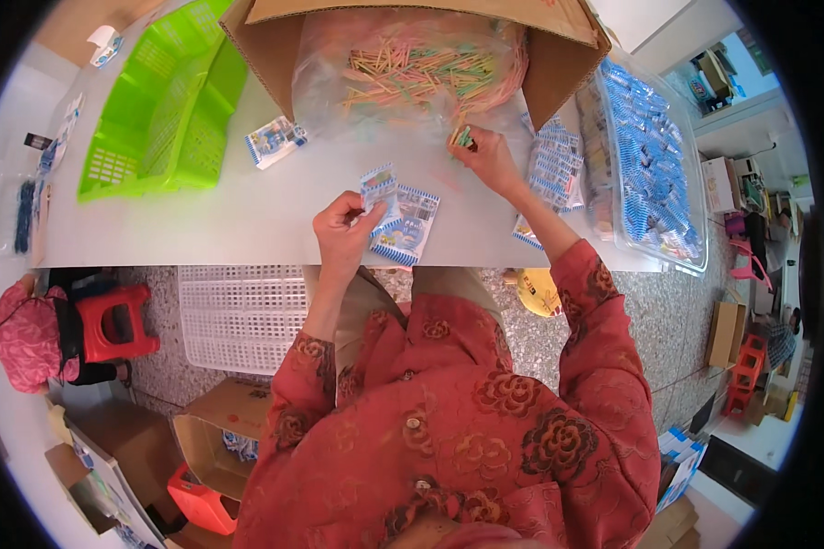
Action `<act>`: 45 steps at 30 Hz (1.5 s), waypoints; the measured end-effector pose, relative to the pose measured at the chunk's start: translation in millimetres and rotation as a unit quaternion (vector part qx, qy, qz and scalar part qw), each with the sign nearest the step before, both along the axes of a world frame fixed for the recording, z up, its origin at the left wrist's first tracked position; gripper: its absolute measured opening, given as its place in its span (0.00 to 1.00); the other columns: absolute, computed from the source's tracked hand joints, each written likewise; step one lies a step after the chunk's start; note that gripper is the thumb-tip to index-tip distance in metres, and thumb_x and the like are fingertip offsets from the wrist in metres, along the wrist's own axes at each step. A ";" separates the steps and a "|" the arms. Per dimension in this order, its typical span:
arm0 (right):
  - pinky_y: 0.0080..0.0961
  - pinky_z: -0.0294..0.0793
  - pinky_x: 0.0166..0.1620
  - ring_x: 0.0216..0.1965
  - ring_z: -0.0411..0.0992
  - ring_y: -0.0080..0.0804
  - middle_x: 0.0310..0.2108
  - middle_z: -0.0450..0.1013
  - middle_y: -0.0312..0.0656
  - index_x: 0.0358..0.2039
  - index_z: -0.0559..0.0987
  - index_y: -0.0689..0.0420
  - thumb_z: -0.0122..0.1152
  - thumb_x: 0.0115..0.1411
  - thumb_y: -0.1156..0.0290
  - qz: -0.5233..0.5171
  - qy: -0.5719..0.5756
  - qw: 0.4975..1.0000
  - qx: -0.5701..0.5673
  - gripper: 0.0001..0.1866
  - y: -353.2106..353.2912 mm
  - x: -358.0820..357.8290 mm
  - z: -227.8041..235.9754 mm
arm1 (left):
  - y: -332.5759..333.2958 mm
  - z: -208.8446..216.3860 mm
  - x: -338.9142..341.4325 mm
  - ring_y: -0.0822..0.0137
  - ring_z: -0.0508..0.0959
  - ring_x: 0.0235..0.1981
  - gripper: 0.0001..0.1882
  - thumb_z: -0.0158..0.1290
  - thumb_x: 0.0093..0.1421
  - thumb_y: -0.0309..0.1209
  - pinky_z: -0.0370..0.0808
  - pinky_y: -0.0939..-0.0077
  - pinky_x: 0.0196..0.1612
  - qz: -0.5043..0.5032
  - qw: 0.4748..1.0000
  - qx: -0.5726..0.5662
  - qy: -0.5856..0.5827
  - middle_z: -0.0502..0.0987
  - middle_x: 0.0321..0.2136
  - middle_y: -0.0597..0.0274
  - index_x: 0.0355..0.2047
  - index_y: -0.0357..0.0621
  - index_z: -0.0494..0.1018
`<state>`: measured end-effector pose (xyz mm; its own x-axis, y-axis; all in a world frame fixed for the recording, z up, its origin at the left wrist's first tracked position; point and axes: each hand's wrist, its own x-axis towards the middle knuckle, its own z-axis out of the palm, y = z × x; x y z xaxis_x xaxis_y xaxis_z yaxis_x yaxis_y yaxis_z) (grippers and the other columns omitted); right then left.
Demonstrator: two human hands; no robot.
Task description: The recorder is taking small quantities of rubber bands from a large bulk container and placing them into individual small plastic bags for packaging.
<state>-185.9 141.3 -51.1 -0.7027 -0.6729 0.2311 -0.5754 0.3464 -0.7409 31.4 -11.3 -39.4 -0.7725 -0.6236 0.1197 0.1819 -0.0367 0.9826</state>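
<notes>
My left hand [339, 229] pinches a small blue-and-white packet [381, 194] by its side, above the table's near edge. Beneath it lies another blue-and-white packet [414, 229], flat on the table. Over to the right, my right hand [487, 157] is closed around a few thin pastel sticks [463, 139], whose green and yellowish ends show past the fingers. Just beyond that hand, a cardboard box [275, 64] lined with clear plastic opens toward me. Inside it is a heap of pink, yellow and green sticks [421, 73].
Left on the table stand a green plastic basket [201, 137] and a loose packet [276, 141]. At right, a row of packets [555, 165] lies beside a clear tub [624, 229] full of blue packets. Below are a white crate [238, 316] and a red stool [119, 320]; another person [37, 329] sits far left.
</notes>
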 end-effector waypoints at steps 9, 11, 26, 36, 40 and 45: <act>0.15 0.67 0.31 0.27 0.67 0.16 0.28 0.72 0.32 0.34 0.76 0.61 0.59 0.57 0.74 0.106 -0.249 0.945 -0.185 0.06 -0.4 40.4 109.3 | 8.9 1.9 -12.8 0.83 0.71 0.23 0.05 0.60 0.51 0.20 0.69 0.89 0.27 -0.049 0.998 -0.042 0.007 0.76 0.22 0.70 0.24 0.36 0.74; 0.15 0.67 0.31 0.28 0.67 0.16 0.30 0.72 0.33 0.34 0.76 0.62 0.59 0.57 0.75 0.136 -0.243 0.940 -0.199 0.05 -3.5 56.4 117.9 | 12.0 3.7 -12.8 0.83 0.72 0.23 0.05 0.60 0.51 0.20 0.69 0.89 0.27 -0.054 0.999 -0.009 0.004 0.76 0.22 0.69 0.24 0.36 0.74; 0.15 0.68 0.31 0.29 0.68 0.14 0.28 0.72 0.32 0.35 0.76 0.61 0.61 0.55 0.75 0.201 -0.147 0.967 -0.055 0.07 -11.8 81.3 127.0 | 11.2 7.7 -10.3 0.82 0.73 0.26 0.05 0.60 0.50 0.19 0.70 0.86 0.29 -0.064 0.997 -0.044 0.019 0.77 0.22 0.67 0.25 0.36 0.74; 0.10 0.62 0.27 0.26 0.63 0.10 0.26 0.69 0.27 0.34 0.76 0.59 0.58 0.57 0.74 0.218 -0.213 0.951 -0.061 0.05 -24.4 68.8 136.1 | 0.8 17.5 -17.8 0.80 0.74 0.25 0.05 0.60 0.50 0.21 0.70 0.85 0.29 -0.043 0.993 -0.112 0.015 0.77 0.22 0.67 0.26 0.34 0.75; 0.15 0.67 0.30 0.26 0.67 0.15 0.25 0.72 0.31 0.33 0.77 0.60 0.58 0.55 0.74 0.189 -0.179 0.960 -0.106 0.05 -29.3 61.5 122.6 | -3.9 14.8 -22.3 0.81 0.73 0.25 0.05 0.60 0.50 0.21 0.70 0.86 0.29 -0.054 0.993 -0.109 0.007 0.77 0.23 0.66 0.27 0.34 0.76; 0.11 0.66 0.28 0.27 0.65 0.11 0.27 0.69 0.27 0.37 0.75 0.58 0.55 0.60 0.72 0.149 -0.177 0.960 -0.159 0.06 -29.9 54.9 119.9 | -9.6 11.2 -22.6 0.82 0.72 0.25 0.04 0.58 0.52 0.20 0.69 0.86 0.29 -0.072 0.997 0.007 0.009 0.77 0.24 0.68 0.29 0.33 0.76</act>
<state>-131.1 111.4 68.8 -0.5624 -0.7910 0.2408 -0.3074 -0.0703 -0.9490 8.8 -20.9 -28.3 -0.8521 -0.5077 0.1269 0.1919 -0.0774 0.9784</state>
